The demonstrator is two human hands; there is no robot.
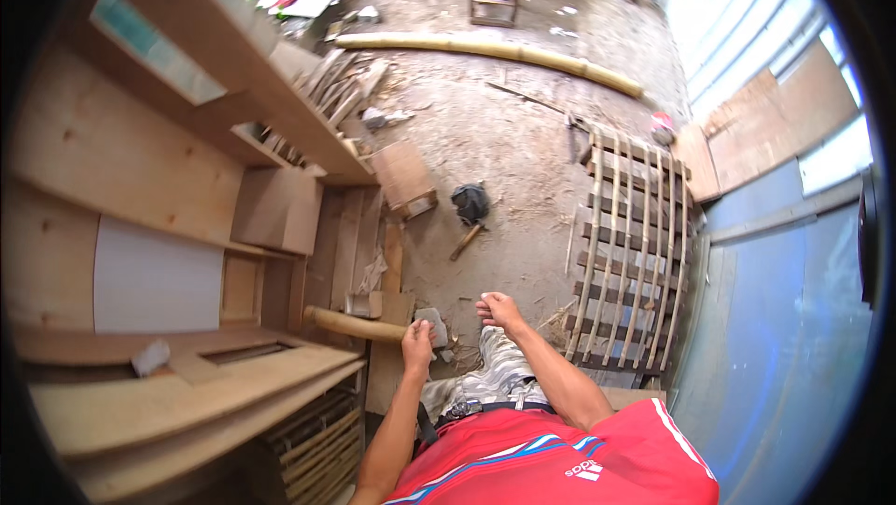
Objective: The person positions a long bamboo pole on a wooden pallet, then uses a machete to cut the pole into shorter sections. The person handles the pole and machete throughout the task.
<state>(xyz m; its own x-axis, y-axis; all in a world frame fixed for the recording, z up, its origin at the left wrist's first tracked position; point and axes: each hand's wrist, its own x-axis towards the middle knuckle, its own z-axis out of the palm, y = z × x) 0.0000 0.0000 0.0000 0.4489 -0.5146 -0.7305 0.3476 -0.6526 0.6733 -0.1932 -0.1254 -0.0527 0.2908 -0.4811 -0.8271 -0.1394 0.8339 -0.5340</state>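
In the head view, the person stands on a dirt floor strewn with wood scraps, both bare arms reaching down and forward from a red shirt. The left hand is closed around the near end of a short bamboo piece, which lies roughly level and points off to the person's left, its far end over the wooden boards beside a workbench. A grey stone-like block sits just beside that hand, touching or nearly touching the fingers; whether the hand also grips it cannot be told. The right hand is loosely curled into a fist above the patterned trousers, and nothing can be seen in it. Farther ahead on the ground lies a hammer with a dark head, well apart from both hands. To the right rests a bamboo lattice frame, and a long bamboo pole lies across the far ground.
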